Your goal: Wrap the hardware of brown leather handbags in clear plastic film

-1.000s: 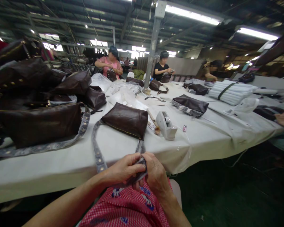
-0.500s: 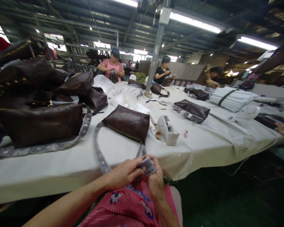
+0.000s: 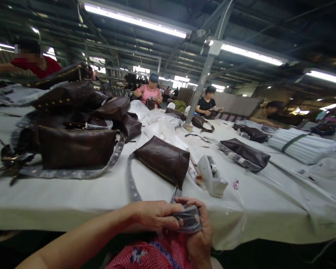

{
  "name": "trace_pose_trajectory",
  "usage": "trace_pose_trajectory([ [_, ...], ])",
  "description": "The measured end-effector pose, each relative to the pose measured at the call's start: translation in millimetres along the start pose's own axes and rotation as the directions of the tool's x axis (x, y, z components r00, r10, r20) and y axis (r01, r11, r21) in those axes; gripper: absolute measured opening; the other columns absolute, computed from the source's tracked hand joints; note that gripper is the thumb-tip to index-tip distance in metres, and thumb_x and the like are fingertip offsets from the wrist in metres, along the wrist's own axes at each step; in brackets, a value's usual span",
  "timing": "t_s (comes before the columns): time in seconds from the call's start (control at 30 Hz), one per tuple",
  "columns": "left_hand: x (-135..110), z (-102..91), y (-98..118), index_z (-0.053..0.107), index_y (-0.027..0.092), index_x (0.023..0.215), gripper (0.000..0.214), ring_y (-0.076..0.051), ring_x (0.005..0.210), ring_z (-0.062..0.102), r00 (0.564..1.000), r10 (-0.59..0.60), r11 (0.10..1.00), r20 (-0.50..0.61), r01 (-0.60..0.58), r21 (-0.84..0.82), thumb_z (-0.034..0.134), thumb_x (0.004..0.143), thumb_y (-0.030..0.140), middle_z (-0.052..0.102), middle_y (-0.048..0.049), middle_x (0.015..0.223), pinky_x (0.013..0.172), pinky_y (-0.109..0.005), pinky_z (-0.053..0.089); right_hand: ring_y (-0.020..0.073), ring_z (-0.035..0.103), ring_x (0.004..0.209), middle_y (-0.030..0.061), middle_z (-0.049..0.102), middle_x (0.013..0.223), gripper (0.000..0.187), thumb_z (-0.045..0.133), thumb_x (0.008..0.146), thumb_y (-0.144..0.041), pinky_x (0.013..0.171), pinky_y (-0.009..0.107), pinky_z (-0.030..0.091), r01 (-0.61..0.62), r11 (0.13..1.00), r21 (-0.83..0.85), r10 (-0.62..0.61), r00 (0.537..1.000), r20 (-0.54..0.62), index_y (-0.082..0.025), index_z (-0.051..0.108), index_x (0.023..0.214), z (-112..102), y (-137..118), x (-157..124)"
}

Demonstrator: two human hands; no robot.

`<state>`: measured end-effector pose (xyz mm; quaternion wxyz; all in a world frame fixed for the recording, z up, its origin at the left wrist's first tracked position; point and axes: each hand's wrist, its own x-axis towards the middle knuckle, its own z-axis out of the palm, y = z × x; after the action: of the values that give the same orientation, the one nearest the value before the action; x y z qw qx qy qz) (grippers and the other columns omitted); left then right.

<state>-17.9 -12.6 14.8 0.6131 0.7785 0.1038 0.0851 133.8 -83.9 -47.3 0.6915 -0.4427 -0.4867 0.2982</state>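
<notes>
A dark brown leather handbag (image 3: 164, 158) lies on the table in front of me, its zipped edge towards me. Its strap (image 3: 189, 220), wrapped in clear plastic film, runs off the table edge into my hands. My left hand (image 3: 155, 215) pinches the wrapped strap between thumb and fingers. Curled around the strap's other side is my right hand (image 3: 200, 228), closed on it. The hands are close together, just above a red checked apron (image 3: 162, 252). Part of the strap is hidden behind the fingers.
A pile of brown bags (image 3: 75, 145) stands on the left of the white-covered table (image 3: 81, 198). A tape dispenser (image 3: 212, 177) sits right of the handbag, with another wrapped bag (image 3: 245, 153) beyond. A metal post (image 3: 203, 84) rises mid-table. Several co-workers work around it.
My view has turned left, so the table's contents sit further right and a person in red shows at the left. Both hands still grip the strap, its wrapped part turned slightly.
</notes>
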Motion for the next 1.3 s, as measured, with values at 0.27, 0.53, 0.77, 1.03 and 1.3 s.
trace_pose_trajectory([
  [0.27,-3,24.5,8,0.054,0.020,0.095,0.020,-0.013,0.065,0.050,0.913,-0.045,0.952,-0.405,0.162,0.260,0.040,0.093,0.033,0.058,0.0008,0.076,0.062,-0.022,0.040,0.0258,0.068,0.103,0.0105,0.070,0.115,0.032,0.059,0.083,-0.023,0.084,0.036,0.058,0.608,0.686,-0.401,-0.484,0.792,0.372,-0.022,0.062,0.115,-19,12,38],
  [0.53,-2,-7.6,0,0.047,0.020,0.104,0.024,-0.014,0.063,0.056,0.985,0.020,0.997,-0.170,-0.033,-0.076,0.049,0.089,0.038,0.059,0.0003,0.074,0.059,-0.024,0.045,0.0267,0.070,0.095,0.0117,0.071,0.109,0.027,0.059,0.083,-0.038,0.074,0.032,0.058,0.518,0.703,-0.486,-0.478,0.851,0.216,-0.021,0.062,0.104,-8,-5,45],
  [0.77,-2,-25.9,-2,0.051,0.019,0.096,0.033,-0.015,0.054,0.057,0.993,0.047,0.991,-0.109,-0.061,-0.122,0.050,0.088,0.051,0.055,0.0023,0.060,0.056,-0.025,0.046,0.0247,0.072,0.080,0.0059,0.073,0.101,0.016,0.059,0.080,-0.027,0.066,0.037,0.059,0.012,0.989,0.150,-0.032,0.991,0.131,-0.025,0.053,0.094,23,3,41],
  [1.03,-5,4.7,17,0.052,0.021,0.097,0.012,-0.011,0.059,0.051,0.893,-0.099,0.951,-0.440,0.215,0.222,0.044,0.088,0.022,0.056,0.0032,0.068,0.058,-0.020,0.040,0.0254,0.065,0.107,0.0097,0.070,0.108,0.024,0.057,0.084,-0.018,0.094,0.043,0.053,0.720,0.527,-0.451,-0.523,0.693,0.496,-0.022,0.064,0.107,-13,-4,60],
  [1.3,3,-31.5,6,0.047,0.019,0.104,0.042,-0.014,0.065,0.058,1.000,0.016,0.982,0.012,-0.014,-0.186,0.053,0.085,0.056,0.057,0.0005,0.075,0.066,-0.028,0.048,0.0267,0.066,0.101,0.0099,0.069,0.109,0.024,0.065,0.078,-0.029,0.081,0.039,0.054,0.288,0.929,-0.231,-0.271,0.957,0.104,-0.021,0.058,0.100,5,-15,45],
])
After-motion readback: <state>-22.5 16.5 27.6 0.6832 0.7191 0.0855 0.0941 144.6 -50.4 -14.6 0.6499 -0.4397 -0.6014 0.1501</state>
